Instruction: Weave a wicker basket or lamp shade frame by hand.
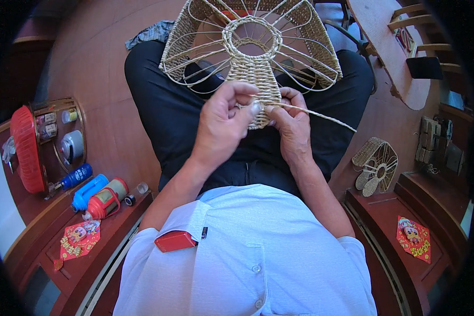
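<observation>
A half-woven straw frame [179, 42] with a round ring [252, 19] and radiating ribs rests between my knees. Its narrow woven panel [250, 71] reaches toward me. My left hand [226, 118] has fingers curled and its thumb at the weave near the panel's lower end; what it grips is hidden. My right hand [292, 126] is wrapped on the right edge of that panel, thumb pressed on the weave. A loose straw strand [329, 117] runs out rightward from under my fingers.
A red basket [25, 147], blue bottle [76, 176] and flasks [105, 197] are at left. Another woven piece [374, 168] lies at right, below a curved board [416, 92] with wooden slats [429, 47]. Red paper decorations [413, 237] sit on both sides.
</observation>
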Demonstrator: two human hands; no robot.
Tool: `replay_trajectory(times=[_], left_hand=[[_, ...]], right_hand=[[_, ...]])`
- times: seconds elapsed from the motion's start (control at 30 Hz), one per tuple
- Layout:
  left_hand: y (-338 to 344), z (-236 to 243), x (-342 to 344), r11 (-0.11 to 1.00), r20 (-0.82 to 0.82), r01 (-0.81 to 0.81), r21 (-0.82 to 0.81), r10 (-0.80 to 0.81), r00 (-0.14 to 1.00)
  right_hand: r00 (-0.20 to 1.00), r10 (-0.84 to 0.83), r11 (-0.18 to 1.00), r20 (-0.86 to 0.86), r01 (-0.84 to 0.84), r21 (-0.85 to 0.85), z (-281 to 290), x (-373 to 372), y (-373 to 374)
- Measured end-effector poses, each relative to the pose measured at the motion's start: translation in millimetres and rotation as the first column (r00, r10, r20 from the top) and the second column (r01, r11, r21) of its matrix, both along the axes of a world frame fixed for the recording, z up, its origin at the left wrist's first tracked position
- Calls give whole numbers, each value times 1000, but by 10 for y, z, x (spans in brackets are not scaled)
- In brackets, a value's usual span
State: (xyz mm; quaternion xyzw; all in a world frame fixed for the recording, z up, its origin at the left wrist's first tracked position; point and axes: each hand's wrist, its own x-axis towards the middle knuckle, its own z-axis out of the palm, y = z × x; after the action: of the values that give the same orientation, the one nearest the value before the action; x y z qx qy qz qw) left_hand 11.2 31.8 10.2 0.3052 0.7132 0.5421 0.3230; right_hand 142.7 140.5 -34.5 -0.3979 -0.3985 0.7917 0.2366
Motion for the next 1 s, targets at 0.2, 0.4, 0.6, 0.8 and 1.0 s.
replay_trajectory(times=[0.2, 0.4, 0.6, 0.8, 1.0], left_hand=[[-318, 23, -395, 969, 607, -244, 25, 179, 774], [-409, -15, -508, 963, 610, -270, 31, 196, 768], [-378, -55, -533, 958, 576, -280, 62, 194, 794], [-150, 19, -610, 965, 410, -246, 89, 190, 892], [223, 200, -511, 980, 274, 50, 192, -103, 956]], right_hand=[[954, -21, 950, 298, -73, 302, 172, 90, -109], [929, -67, 389, 364, -312, 867, 360, 138, -203], [874, -46, 36, 485, -483, 875, 338, 52, -176], [837, -43, -41, 545, -546, 837, 336, 65, -175], [788, -25, -32, 616, -616, 787, 419, 62, -182]])
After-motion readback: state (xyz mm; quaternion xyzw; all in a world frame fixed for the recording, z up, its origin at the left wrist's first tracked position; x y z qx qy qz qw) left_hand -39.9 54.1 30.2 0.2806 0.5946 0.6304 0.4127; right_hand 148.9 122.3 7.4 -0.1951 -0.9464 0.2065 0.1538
